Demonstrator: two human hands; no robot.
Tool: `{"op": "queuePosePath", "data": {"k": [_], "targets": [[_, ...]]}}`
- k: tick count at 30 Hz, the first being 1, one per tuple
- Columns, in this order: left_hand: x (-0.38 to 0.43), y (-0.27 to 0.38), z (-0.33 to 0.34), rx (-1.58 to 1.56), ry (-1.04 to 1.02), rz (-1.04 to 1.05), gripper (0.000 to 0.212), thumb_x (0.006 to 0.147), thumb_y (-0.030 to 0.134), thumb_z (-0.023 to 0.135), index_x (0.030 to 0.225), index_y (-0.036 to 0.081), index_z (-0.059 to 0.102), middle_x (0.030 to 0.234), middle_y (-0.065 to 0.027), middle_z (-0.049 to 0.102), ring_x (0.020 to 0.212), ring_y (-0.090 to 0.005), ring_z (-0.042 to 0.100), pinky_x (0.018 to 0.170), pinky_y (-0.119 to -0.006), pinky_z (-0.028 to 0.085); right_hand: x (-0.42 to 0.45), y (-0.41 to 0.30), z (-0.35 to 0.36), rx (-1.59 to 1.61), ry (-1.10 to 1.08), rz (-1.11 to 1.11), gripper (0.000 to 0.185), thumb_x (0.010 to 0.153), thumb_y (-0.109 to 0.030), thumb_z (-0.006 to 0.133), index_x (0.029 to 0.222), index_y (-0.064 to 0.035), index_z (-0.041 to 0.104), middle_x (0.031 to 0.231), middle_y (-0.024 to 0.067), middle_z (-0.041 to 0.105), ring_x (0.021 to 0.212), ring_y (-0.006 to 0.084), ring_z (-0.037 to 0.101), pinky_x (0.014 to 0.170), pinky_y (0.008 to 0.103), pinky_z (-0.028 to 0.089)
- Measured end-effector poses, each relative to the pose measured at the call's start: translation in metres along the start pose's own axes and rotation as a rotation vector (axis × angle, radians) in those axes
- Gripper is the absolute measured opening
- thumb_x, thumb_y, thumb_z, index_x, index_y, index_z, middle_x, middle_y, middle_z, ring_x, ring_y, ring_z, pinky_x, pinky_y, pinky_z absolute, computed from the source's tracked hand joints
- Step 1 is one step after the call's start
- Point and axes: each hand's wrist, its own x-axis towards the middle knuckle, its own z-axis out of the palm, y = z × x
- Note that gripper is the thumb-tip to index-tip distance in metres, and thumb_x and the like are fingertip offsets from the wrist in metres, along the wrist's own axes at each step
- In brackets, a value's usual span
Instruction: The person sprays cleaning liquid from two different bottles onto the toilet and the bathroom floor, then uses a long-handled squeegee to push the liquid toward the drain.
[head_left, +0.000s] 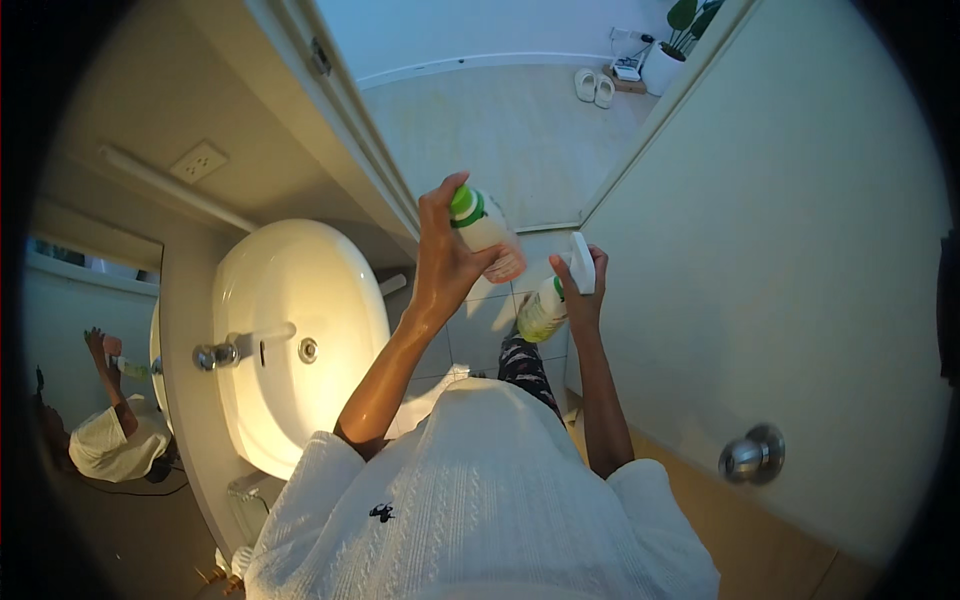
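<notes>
Held up in front of the doorway, my left hand (448, 251) grips a clear plastic bottle (487, 232) with a green cap and pink liquid at its base. The bottle is tilted, its cap toward the upper left. My right hand (583, 289) holds a spray bottle (541, 311) by its neck, below the white trigger head (579, 262). Yellow-green liquid shows in the lower part of that bottle, which has a green collar. The two bottles are apart, side by side above the tiled floor (480, 330).
A white washbasin (330, 277) with a chrome tap (217, 356) stands at my left, beside a mirror (97, 300). The door (750, 225) with a round metal knob (750, 454) is at my right. Beyond the doorway are slippers (595, 88) and a potted plant (664, 67).
</notes>
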Motion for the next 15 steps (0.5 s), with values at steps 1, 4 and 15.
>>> {"op": "queuePosePath", "data": {"k": [1, 4, 15], "targets": [[0.006, -0.015, 0.006, 0.013, 0.008, -0.03, 0.092, 0.052, 0.001, 0.08, 0.129, 0.008, 0.031, 0.116, -0.0127, 0.041, 0.106, -0.0269, 0.047, 0.091, -0.037, 0.041, 0.017, 0.015, 0.004, -0.007, 0.0, 0.014, 0.045, 0.07, -0.021, 0.078, 0.098, -0.0036, 0.048, 0.088, 0.003, 0.05, 0.075, 0.0125, 0.05, 0.071, 0.0266, 0.044], [0.023, -0.064, 0.027, 0.009, 0.001, -0.137, 0.087, 0.053, -0.003, 0.077, 0.127, 0.01, 0.034, 0.112, -0.0139, 0.039, 0.105, -0.0302, 0.045, 0.092, -0.037, 0.039, 0.073, 0.082, 0.006, -0.026, 0.187, 0.167, 0.038, 0.067, -0.017, 0.079, 0.091, -0.0034, 0.052, 0.081, 0.0013, 0.053, 0.072, 0.0119, 0.052, 0.067, 0.026, 0.045], [0.044, -0.207, 0.137, 0.199, 0.091, -0.434, 0.091, 0.056, 0.0, 0.082, 0.127, 0.011, 0.026, 0.122, -0.0147, 0.038, 0.113, -0.0272, 0.042, 0.094, -0.039, 0.04, 0.257, 0.385, 0.021, 0.184, 0.289, 0.653, 0.041, 0.074, -0.012, 0.072, 0.109, -0.0009, 0.056, 0.097, 0.0038, 0.061, 0.089, 0.0167, 0.058, 0.081, 0.0299, 0.046]]}}
